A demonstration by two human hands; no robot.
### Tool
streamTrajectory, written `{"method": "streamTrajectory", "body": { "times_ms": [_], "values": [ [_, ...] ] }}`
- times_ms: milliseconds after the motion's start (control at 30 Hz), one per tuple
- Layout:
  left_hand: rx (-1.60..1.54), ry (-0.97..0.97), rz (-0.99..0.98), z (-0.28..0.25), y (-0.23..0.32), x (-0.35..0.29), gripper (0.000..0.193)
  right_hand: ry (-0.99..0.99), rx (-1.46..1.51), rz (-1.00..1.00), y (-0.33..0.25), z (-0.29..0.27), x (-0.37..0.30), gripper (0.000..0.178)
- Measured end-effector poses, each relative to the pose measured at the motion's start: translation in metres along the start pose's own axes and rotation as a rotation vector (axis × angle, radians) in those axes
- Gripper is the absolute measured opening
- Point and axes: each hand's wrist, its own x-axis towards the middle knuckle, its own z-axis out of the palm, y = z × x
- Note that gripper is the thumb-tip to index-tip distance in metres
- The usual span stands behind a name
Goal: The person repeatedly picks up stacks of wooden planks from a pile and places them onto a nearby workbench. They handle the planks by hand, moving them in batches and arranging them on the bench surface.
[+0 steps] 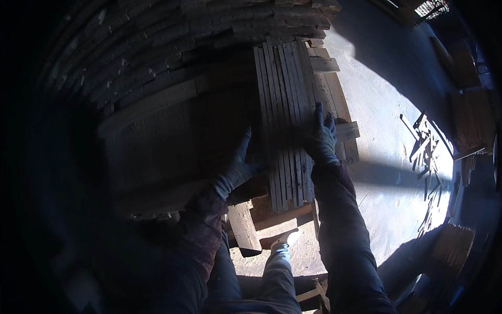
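A row of long, narrow wooden slats (pixel 287 89), standing side by side on edge, runs away from me across a wooden pallet. My gloved left hand (pixel 236 168) is at the left side of the row, fingers stretched out and thumb pointing toward the slats. At the right side, my gloved right hand (pixel 321 140) lies by the outer slats, its fingers extended and apart. Both hands are open, with the row between them. Deep shadow hides whether the left thumb touches the wood.
Stacked boards (pixel 209 26) fill the far left. Pallet blocks (pixel 348 131) jut out on the right, and a wooden beam (pixel 243 227) sticks out near my feet. Scattered wood scraps (pixel 426 146) lie on the sunlit concrete floor (pixel 381 99). Wood stacks (pixel 473 118) stand farther right.
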Motion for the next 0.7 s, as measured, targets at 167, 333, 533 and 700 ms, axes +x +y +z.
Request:
{"method": "streamTrajectory", "body": {
  "times_ms": [167, 333, 533, 700],
  "values": [
    [1.016, -0.167, -0.182, -0.161, -0.025, -0.186, 0.112, 0.245, 0.269, -0.534, -0.078, 0.025, -0.036, 0.103],
    [1.288, -0.140, -0.099, -0.211, -0.080, -0.224, 0.096, -0.239, -0.023, -0.837, -0.289, 0.122, -0.064, 0.101],
    [0.944, 0.177, -0.229, -0.330, -0.032, -0.245, 0.088, -0.149, -0.398, -0.969, -0.433, 0.196, 0.001, 0.105],
    [-0.624, 0.639, -0.217, -0.475, -0.085, -0.312, 0.069, -0.300, -0.493, -0.915, -0.496, 0.207, -0.020, 0.102]
  ]
}}
